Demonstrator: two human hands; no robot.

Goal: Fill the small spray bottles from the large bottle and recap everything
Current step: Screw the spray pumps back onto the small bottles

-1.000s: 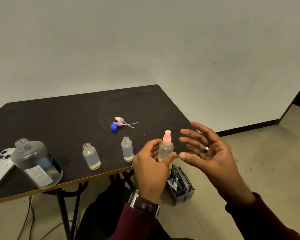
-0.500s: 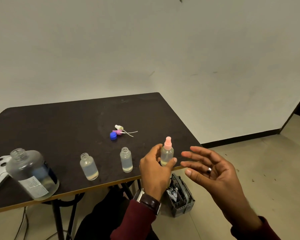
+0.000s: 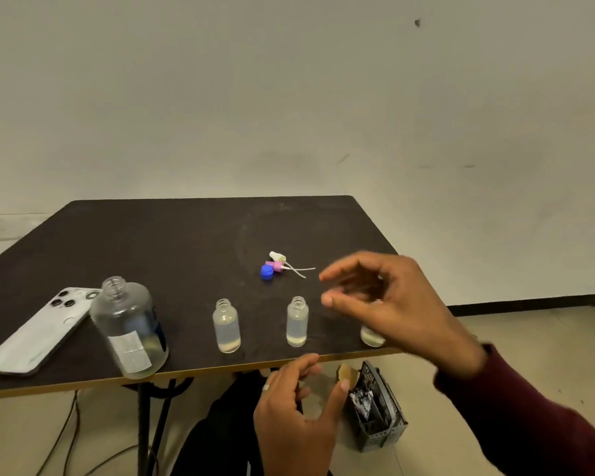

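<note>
1. My right hand point(image 3: 385, 304) hangs over the table's near right corner with its fingers loosely spread and blurred, gripping nothing that I can make out. My left hand point(image 3: 299, 403) is lower, in front of the table edge, fingers relaxed and empty.
2. Behind my right hand stands a small bottle point(image 3: 371, 336); only its base shows, so I cannot tell how its top sits.
3. Two more small spray bottles stand upright and uncapped along the near edge, the middle one point(image 3: 296, 321) and the left one point(image 3: 226, 326), necks pointing straight up, each with a little liquid.
4. The large bottle point(image 3: 128, 328) stands uncapped at the near left, close to the edge, neck up and looking tilted toward the far left in the wide lens.
5. The loose spray heads point(image 3: 278, 262) and blue cap point(image 3: 267, 272) lie mid-table, dip tubes pointing right.
6. A phone point(image 3: 38, 333) lies flat at the left beside the large bottle; the far half of the table point(image 3: 172, 235) is bare dark surface.
7. A grey basket point(image 3: 378, 410) sits on the floor under the right corner.
</note>
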